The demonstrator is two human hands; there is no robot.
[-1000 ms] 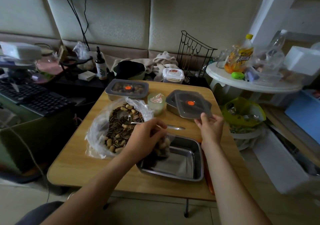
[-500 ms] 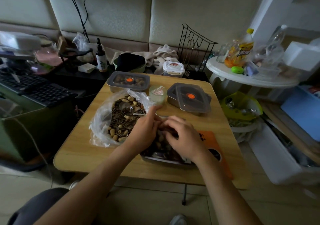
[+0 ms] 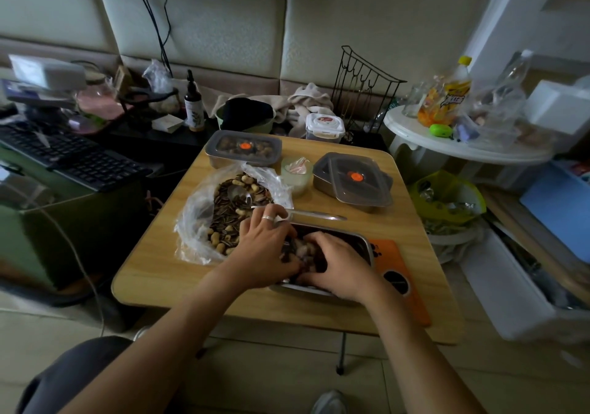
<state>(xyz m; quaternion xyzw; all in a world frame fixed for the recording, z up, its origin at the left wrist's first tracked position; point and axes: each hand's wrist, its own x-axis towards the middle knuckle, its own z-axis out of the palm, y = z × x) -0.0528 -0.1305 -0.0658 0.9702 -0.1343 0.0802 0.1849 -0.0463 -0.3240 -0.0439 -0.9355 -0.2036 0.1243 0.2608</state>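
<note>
A steel tray (image 3: 362, 238) stands at the near edge of the wooden table (image 3: 153, 273), and both my hands are down inside it. My left hand (image 3: 263, 249), a ring on one finger, and my right hand (image 3: 343, 268) curl together round a small clear bag of nuts (image 3: 303, 250); dark seeds show around it. Most of the tray's inside is hidden by my hands. Left of the tray lies an open plastic bag of sunflower seeds and peanuts (image 3: 223, 219). A metal spoon (image 3: 314, 214) rests with its bowl in that bag.
A lidded steel box (image 3: 244, 148) stands at the back, and another box with its lid askew (image 3: 351, 179) at the right. Between them sits a small cup (image 3: 295, 172). An orange mat (image 3: 404, 286) lies under the tray. A keyboard (image 3: 73, 161) is at left, a white side table (image 3: 447, 150) at right.
My right hand left the lid of the right box and came down into the tray beside my left hand. Both now hold the small bag low in the tray.
</note>
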